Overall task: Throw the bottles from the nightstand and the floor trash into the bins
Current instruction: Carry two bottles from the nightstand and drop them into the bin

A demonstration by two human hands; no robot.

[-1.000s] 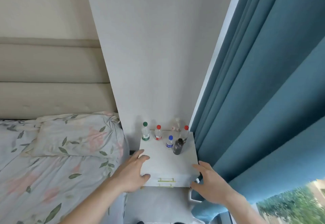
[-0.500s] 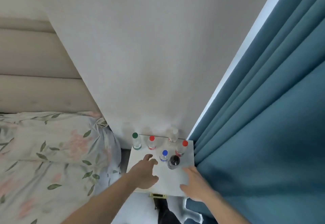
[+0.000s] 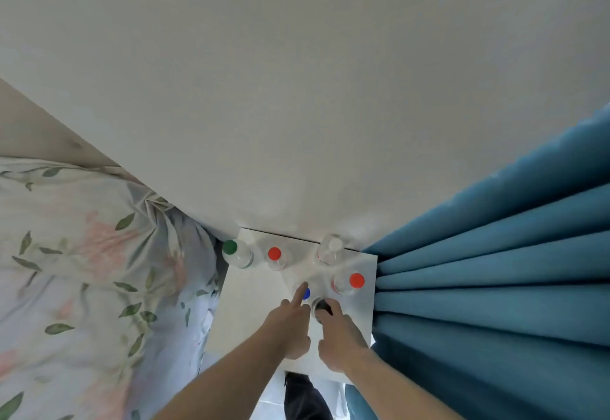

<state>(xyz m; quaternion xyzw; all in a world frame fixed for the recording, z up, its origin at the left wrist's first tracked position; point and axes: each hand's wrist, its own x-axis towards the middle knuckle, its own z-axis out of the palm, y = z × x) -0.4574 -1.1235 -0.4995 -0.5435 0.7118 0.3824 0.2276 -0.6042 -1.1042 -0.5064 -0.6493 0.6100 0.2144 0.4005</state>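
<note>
Seen from straight above, the white nightstand (image 3: pixel 251 307) holds several bottles. At its back stand a green-capped bottle (image 3: pixel 231 249), a red-capped bottle (image 3: pixel 274 254) and a clear white-capped bottle (image 3: pixel 334 246). Nearer me are another red-capped bottle (image 3: pixel 355 281), a blue-capped bottle (image 3: pixel 307 293) and a dark bottle (image 3: pixel 321 306). My left hand (image 3: pixel 290 324) stretches its forefinger against the blue-capped bottle. My right hand (image 3: pixel 341 337) curls finger and thumb round the dark bottle's top. No bin and no floor trash are in view.
A grey wall (image 3: pixel 297 106) rises right behind the nightstand. Blue curtains (image 3: pixel 495 287) hang against its right side. A bed with a floral pillow (image 3: pixel 92 271) presses against its left. My dark shoe (image 3: pixel 303 393) shows on the pale floor below.
My head has moved over the nightstand and looks straight down. Both hands have gone forward from the front of the top to the blue-capped and dark bottles.
</note>
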